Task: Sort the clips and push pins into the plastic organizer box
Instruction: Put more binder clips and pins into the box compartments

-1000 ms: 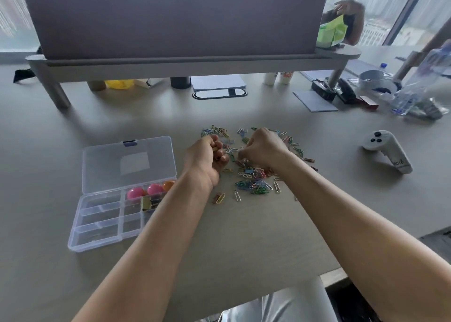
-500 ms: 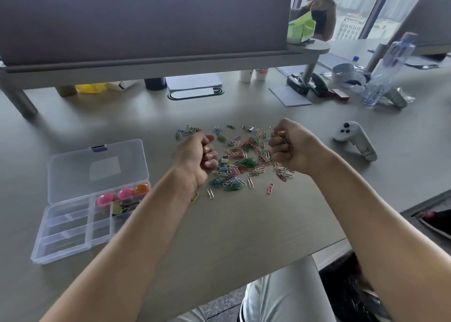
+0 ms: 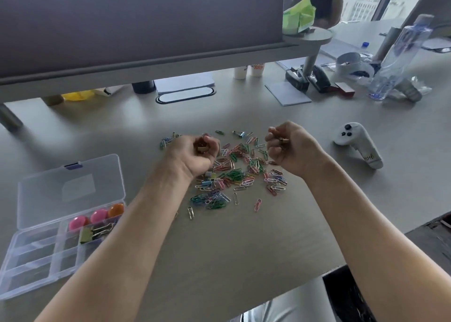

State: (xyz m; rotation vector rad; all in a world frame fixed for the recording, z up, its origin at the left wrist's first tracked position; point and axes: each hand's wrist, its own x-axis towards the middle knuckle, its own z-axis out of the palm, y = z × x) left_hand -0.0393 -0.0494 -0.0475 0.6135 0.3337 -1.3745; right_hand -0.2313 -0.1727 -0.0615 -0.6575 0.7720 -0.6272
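From your head camera, your left hand [image 3: 197, 152] is curled over the near-left side of the clip pile [image 3: 234, 172], fingers folded round what looks like a small tan or gold piece, probably a little binder clip, though it is too small to be sure. Your right hand [image 3: 290, 146] is lifted just off the pile's right edge, fingers curled and pinching a small metallic clip [image 3: 283, 140] at the fingertips. The pile lies spread on the desk [image 3: 219, 248] between your two hands, mostly coloured paper clips with a few small binder clips mixed in, one at the far edge [image 3: 240, 133]. The plastic organizer box [image 3: 31, 280] sits open well to your left, its lid [image 3: 70, 187] folded back; three round-headed pins [image 3: 97, 216] fill one back compartment, binder clips [image 3: 95, 232] lie in the one just in front, and the nearer compartments look bare. I judge you are gathering binder clips by the handful. Keep each fist snug so nothing slips out on the way over, carry low across the desk, and release right above the binder-clip compartment so pieces do not bounce into the pins' cell. Shake off any paper clips snagged on them first.
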